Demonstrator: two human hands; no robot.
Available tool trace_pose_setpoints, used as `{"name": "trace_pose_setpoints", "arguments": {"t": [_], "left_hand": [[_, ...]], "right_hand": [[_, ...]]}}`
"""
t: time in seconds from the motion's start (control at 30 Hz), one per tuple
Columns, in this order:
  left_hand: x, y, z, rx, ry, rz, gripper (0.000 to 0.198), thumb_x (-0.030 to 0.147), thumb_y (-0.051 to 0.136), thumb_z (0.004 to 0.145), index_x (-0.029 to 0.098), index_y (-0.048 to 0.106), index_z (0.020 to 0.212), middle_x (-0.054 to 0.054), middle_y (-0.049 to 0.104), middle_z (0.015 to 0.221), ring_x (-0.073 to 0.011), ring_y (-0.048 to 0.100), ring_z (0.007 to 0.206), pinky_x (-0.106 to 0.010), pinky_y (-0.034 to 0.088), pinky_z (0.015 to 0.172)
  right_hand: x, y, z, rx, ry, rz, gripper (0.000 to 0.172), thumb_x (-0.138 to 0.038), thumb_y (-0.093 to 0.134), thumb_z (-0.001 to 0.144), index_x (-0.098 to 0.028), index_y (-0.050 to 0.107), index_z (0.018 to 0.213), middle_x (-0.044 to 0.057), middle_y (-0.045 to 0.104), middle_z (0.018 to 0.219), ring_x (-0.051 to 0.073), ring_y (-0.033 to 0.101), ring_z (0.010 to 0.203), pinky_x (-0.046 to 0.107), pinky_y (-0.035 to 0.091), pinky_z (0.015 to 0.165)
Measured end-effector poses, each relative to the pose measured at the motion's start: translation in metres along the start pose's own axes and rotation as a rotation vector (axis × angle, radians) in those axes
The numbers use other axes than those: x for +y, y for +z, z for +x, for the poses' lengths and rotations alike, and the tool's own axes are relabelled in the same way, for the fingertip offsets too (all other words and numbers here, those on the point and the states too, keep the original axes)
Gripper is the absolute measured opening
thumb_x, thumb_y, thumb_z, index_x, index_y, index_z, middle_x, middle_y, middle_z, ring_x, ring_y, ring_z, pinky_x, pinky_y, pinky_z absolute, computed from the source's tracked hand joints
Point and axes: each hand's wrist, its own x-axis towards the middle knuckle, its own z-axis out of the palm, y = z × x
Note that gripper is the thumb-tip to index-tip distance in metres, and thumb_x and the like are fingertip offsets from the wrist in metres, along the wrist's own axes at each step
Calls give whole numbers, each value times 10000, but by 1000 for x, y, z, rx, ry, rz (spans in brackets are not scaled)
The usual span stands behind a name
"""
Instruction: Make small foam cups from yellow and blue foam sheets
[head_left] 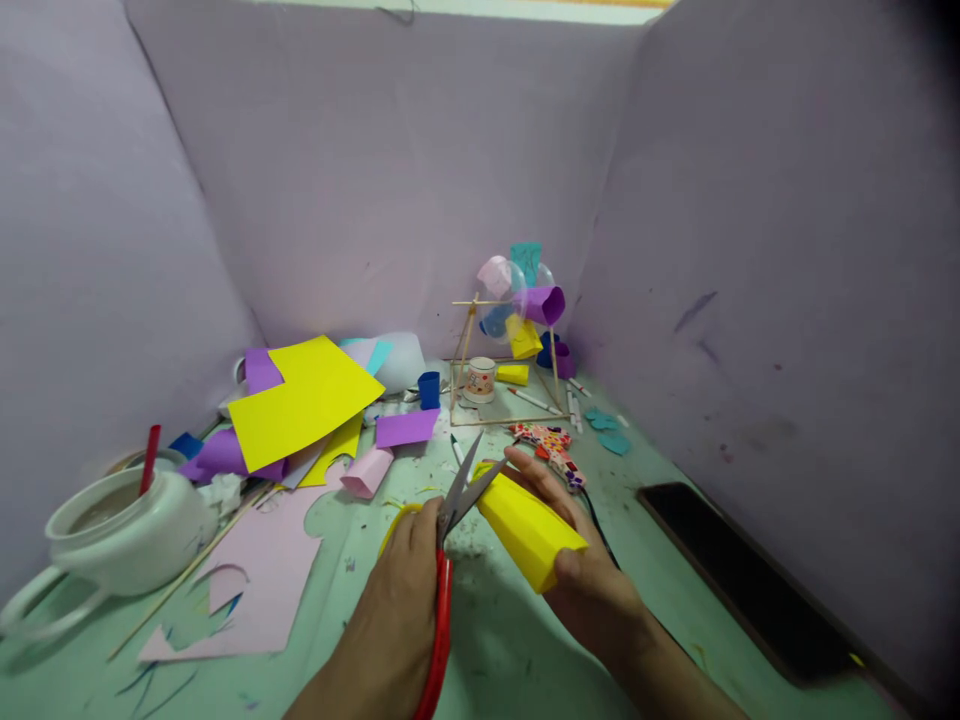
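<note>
My left hand [401, 590] grips a pair of scissors [442, 630] with red and yellow handles. The blades are spread apart, and their tips reach the far end of a folded yellow paper cup shape [529, 530]. My right hand [577, 560] holds that yellow paper piece, thumb near its close end and fingers along its far side. Whether the blades have paper between them, I cannot tell. Just beyond my right hand lies a glue gun [555, 450] with a colourful flowered pattern, its dark cord running beneath my wrist.
A stick frame [510, 422] carrying a wheel of coloured paper cups stands at the back. Yellow paper [307, 405] and pink paper [262, 570] lie to the left, near a white teapot [150, 540]. A black phone [739, 575] rests at right. Walls [420, 180] enclose the table.
</note>
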Motion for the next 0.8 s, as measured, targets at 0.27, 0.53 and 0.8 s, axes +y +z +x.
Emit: {"name": "trace_pose_setpoints", "arguments": {"t": [0.27,0.53,0.8], "left_hand": [[2,0,0,-31,13,-32,488,205,464,756,214,505,1242,-126,598,1175,-275,563,1054,-394,459,888],[7,-1,0,-30,-68,11,493,184,425,764,203,496,1252,-126,593,1200,-270,547,1098,-383,431,921],[8,-2,-1,-66,-72,89,487,171,427,762,187,494,1245,-147,579,1215,-272,539,1113,-383,421,924]], "right_hand": [[7,-1,0,-2,-21,-43,838,-514,822,437,-279,540,1190,90,533,1278,335,405,1258,464,280,1054],[8,2,-3,22,2,-11,826,-481,835,437,-283,550,1187,81,546,1252,332,383,1274,450,282,1052],[9,-3,0,20,-6,-69,899,-490,842,411,-266,517,1220,95,533,1272,342,370,1283,462,255,1068]]}}
